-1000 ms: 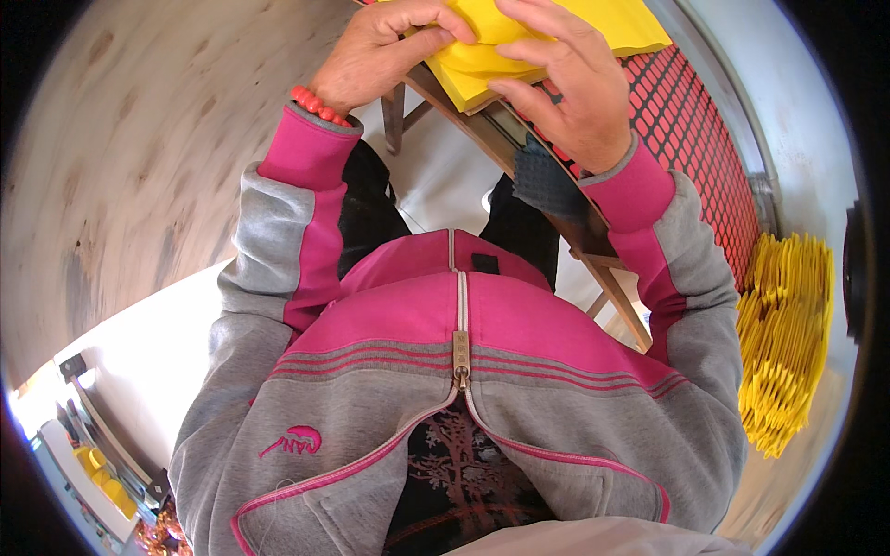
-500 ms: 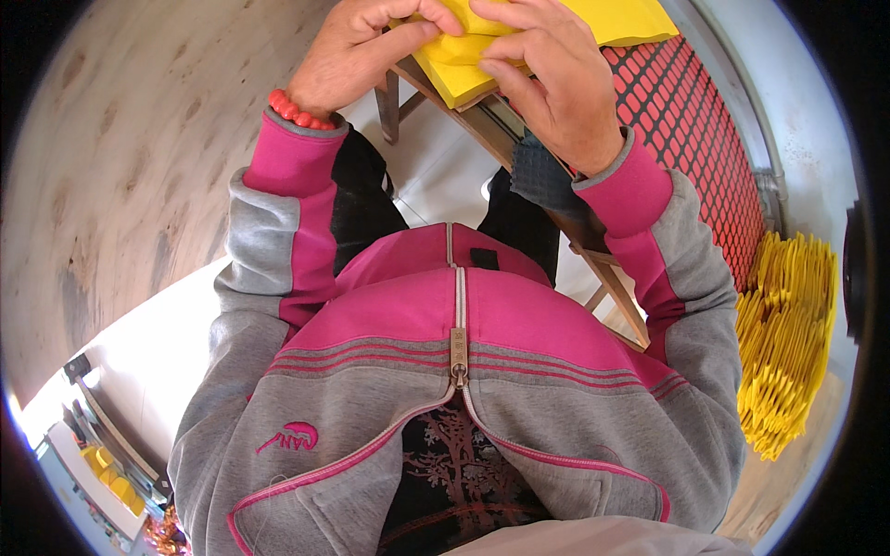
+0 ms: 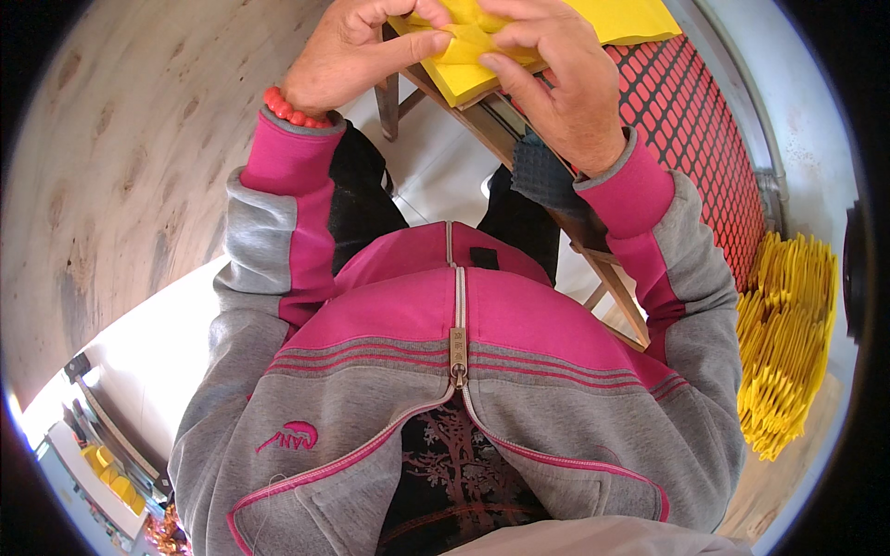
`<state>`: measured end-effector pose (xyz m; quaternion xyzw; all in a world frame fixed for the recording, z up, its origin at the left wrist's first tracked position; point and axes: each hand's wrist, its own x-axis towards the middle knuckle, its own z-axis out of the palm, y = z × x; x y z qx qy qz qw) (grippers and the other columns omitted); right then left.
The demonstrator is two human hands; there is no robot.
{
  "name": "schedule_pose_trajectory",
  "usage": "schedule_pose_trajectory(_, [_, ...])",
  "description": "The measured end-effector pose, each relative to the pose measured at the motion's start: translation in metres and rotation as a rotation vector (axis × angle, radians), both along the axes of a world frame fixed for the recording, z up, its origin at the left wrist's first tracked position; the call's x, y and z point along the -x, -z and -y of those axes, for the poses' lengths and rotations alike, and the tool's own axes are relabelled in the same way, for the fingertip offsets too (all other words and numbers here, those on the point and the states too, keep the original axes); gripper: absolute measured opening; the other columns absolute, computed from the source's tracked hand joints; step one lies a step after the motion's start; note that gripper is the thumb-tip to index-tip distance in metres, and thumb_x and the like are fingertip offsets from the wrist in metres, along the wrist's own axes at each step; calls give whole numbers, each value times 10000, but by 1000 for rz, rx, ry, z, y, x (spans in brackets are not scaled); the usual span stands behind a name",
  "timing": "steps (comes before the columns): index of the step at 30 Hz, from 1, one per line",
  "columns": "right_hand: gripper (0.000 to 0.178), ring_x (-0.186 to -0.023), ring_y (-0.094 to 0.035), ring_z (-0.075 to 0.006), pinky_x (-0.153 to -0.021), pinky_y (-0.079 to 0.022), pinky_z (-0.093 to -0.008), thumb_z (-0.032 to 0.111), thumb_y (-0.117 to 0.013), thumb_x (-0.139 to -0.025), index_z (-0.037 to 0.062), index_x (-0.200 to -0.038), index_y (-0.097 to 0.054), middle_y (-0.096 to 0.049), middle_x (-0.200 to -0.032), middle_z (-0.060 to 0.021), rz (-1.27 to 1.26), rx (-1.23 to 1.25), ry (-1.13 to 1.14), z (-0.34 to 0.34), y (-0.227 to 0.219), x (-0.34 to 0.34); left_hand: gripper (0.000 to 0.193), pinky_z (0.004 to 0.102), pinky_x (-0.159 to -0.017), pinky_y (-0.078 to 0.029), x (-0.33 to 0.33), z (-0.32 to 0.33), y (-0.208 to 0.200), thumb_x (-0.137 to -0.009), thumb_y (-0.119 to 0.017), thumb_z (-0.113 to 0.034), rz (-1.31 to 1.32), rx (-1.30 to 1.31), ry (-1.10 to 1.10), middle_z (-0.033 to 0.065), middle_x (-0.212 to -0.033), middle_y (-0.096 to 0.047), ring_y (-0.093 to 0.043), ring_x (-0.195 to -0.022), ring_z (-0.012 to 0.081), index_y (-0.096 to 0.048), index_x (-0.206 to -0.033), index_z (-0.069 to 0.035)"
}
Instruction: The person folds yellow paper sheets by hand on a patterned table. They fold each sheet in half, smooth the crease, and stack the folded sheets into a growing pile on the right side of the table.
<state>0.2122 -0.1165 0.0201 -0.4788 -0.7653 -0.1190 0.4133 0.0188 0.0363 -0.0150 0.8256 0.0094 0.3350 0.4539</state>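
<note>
At the top edge, a folded, creased piece of thin yellow paper (image 3: 471, 44) is between my two hands. My left hand (image 3: 345, 57) pinches its left side between thumb and fingers; a red beaded bracelet circles that wrist. My right hand (image 3: 573, 91) has thumb and forefinger closed on the paper's right side. Beneath the hands lies more flat yellow paper (image 3: 456, 85), resting on a wooden stand. Another yellow sheet (image 3: 635, 20) spreads out to the right of my right hand. The upper fingertips are partly cut off by the frame edge.
A pale wood-grain surface (image 3: 120, 167) fills the left. On the right are a red and black patterned panel (image 3: 686, 130) and a tall stack of folded yellow papers (image 3: 788, 343). A dark blue cloth (image 3: 540, 174) hangs by the wooden stand, near my right wrist.
Both hands have shifted slightly on the yellow paper. My left thumb has moved a little to the right, and the paper between the fingers has changed shape.
</note>
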Motion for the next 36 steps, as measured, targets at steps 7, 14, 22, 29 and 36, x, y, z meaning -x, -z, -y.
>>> schedule_pose_trajectory(7, [292,-1189,-639,-397,-998,-505,-458,44,-823,-760,39,-1003,-662,-652,-1300,-232,42,-59,43,2,-1,0,31,213,-721,-452,-6,8,10,-1001,-646,-30,78,475,96,-56,-880,-607,-552,-811,38,-640,-976,-47])
schedule_pose_trajectory(14, [221,-1229,-620,-391,-1063,-459,-498,61,-811,-772,51,-941,-669,-658,-1320,-188,142,-37,20,3,-5,-1,39,192,-683,-437,-9,7,13,-1001,-652,-35,102,508,70,-62,-883,-597,-538,-774,19,-620,-1009,-56])
schedule_pose_trajectory(22, [207,-1198,-630,-404,-1050,-469,-503,48,-805,-767,50,-897,-643,-684,-1252,-187,53,-4,21,1,-3,0,63,188,-675,-428,-9,5,17,-989,-662,-28,90,517,44,-65,-891,-596,-530,-774,13,-619,-1021,-61])
schedule_pose_trajectory(29, [201,-1192,-633,-408,-1038,-480,-485,37,-794,-780,40,-900,-633,-689,-1228,-189,24,0,21,0,0,1,181,211,-753,-467,1,6,10,-932,-646,27,60,620,158,-21,-977,-631,-577,-837,56,-633,-1104,-30])
schedule_pose_trajectory(36, [215,-1188,-638,-406,-1024,-489,-477,33,-800,-778,38,-918,-636,-692,-1216,-192,32,28,34,1,0,-1,190,264,-863,-464,3,2,2,-899,-679,4,0,158,45,-14,-1001,-635,-567,-946,84,-654,-1086,-21])
